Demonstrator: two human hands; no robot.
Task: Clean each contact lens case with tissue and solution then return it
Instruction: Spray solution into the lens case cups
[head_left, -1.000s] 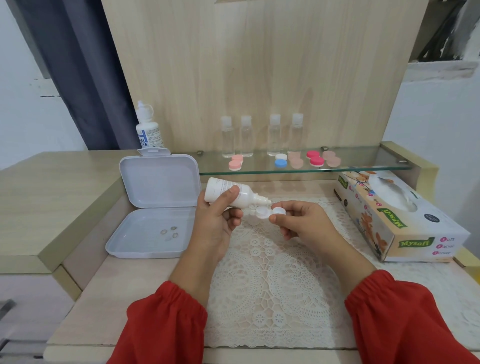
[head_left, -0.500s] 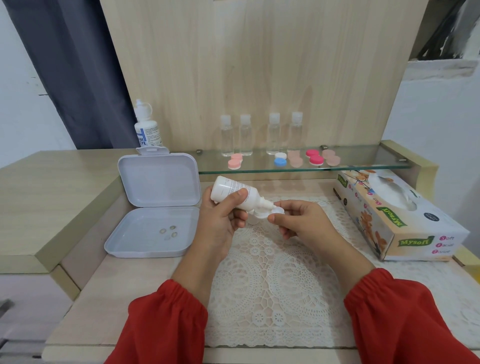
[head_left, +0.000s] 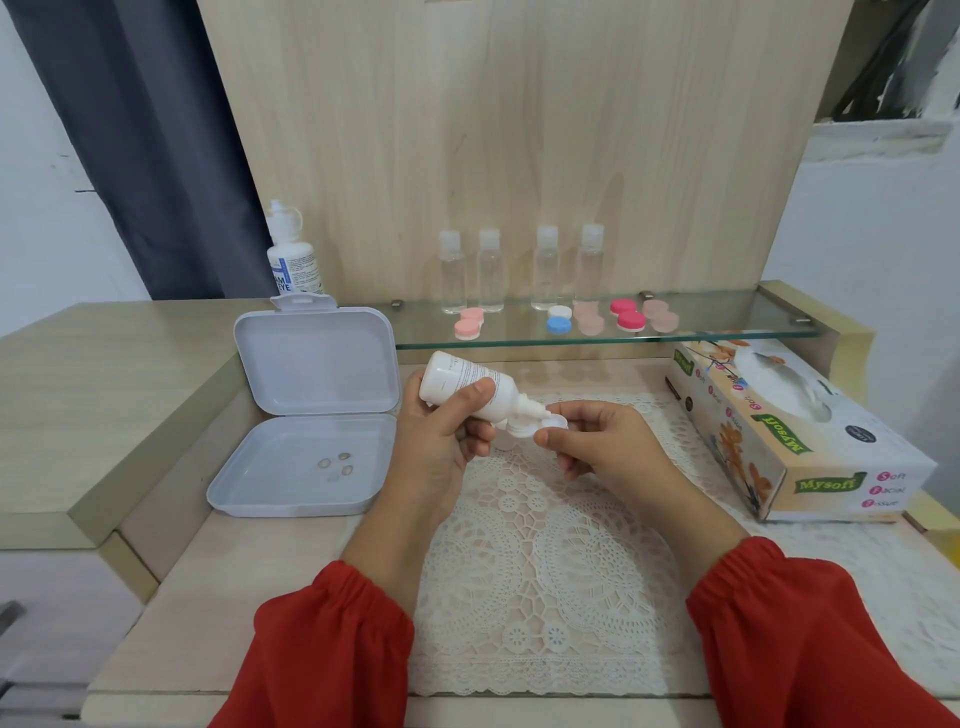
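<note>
Left hand (head_left: 441, 441) grips tilted solution bottle (head_left: 467, 387), nozzle over white lens case (head_left: 540, 425) pinched by right hand (head_left: 597, 447).

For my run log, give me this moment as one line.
step: applying solution | left hand: tilts solution bottle | right hand: holds white lens case under nozzle | tissue box: untouched

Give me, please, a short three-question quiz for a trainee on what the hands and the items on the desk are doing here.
1. True or false: the left hand grips the small white bottle tilted, nozzle toward the lens case.
2. Which hand holds the white lens case?
3. The tissue box lies: A) on the glass shelf; B) right of the lace mat.

Key: 1 true; 2 the right hand; 3 B.
</note>
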